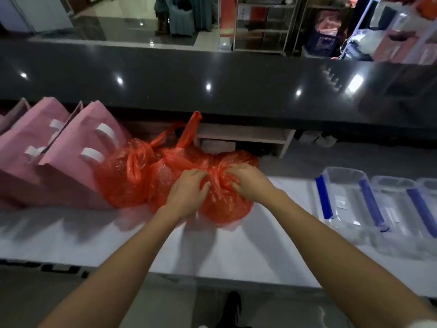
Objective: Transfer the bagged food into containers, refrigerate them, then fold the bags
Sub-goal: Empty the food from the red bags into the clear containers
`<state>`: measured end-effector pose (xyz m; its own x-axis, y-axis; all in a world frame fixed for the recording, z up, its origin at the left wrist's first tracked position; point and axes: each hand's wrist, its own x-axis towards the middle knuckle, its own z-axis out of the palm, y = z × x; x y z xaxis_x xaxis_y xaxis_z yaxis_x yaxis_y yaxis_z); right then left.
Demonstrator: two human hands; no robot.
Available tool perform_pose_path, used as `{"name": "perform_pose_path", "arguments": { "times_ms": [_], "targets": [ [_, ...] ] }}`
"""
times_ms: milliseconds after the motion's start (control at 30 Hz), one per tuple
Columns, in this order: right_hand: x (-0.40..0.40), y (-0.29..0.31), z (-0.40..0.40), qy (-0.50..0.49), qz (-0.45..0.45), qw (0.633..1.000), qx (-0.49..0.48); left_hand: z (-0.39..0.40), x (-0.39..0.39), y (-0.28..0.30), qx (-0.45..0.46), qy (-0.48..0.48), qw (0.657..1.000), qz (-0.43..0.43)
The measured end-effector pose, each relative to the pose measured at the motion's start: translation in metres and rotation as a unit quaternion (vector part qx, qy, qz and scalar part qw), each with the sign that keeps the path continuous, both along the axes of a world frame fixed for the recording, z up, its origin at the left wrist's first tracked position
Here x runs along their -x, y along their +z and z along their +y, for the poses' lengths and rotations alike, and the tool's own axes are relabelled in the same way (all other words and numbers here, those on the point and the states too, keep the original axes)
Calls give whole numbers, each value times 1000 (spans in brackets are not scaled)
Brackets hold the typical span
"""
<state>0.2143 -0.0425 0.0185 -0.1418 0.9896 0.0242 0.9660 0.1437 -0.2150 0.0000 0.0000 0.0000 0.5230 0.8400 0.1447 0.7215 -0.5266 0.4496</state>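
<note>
Both hands on knotted red bag (224,207): left hand (189,192) and right hand (248,183) pinching its knot (216,178), clear containers (350,200) right of it.

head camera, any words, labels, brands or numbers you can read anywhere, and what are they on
No text can be read anywhere in this view.
Clear container lids: small white stickers, too small and blurred to read.
Paper on the far shelf rack: dark marks, too blurred to read.
Dark strip along the table's near edge: pale shapes that may be letters, smeared.
Red plastic bags and pink paper bags: no print visible.
</note>
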Motion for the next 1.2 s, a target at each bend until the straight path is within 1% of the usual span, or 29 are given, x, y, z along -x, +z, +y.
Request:
{"name": "perform_pose_path", "arguments": {
  "times_ms": [100,167,267,367,433,500,600,733,833,900,1033,1133,1200],
  "targets": [
    [-6,-5,23,32,2,999,0,3,-11,-9,4,51,998,-25],
    [-6,-9,35,49,-11,999,8,-1,-17,-12,14,82,996,-34],
    [-11,-19,47,70,-35,997,-3,-3,-25,-16,7,113,992,-48],
    [-17,-27,48,56,-50,997,13,-5,-35,-17,15,124,992,-21],
    [-22,-33,45,48,-38,998,-10,-3,-40,-19,19,116,993,-1],
    [-26,-33,39,27,3,999,-36,-1,-44,-21,21,103,994,5],
    [-34,-28,28,-18,58,996,-64,5,-50,-22,0,74,997,-3],
    [-46,-9,11,-83,121,985,-94,19,-60,-13,-24,25,997,-76],
    [-57,4,0,-118,141,978,-103,33,-68,2,-27,-4,990,-140],
    [-68,10,-9,-139,151,972,-118,43,-71,14,-33,-21,985,-166],
    [-95,19,-33,-206,170,952,-150,70,-60,32,-58,0,976,-210],
    [-105,25,-50,-227,168,948,-144,85,-52,34,-58,4,981,-185],
    [-103,29,-56,-218,167,952,-136,84,-54,36,-57,-40,985,-159]
  ]
}}
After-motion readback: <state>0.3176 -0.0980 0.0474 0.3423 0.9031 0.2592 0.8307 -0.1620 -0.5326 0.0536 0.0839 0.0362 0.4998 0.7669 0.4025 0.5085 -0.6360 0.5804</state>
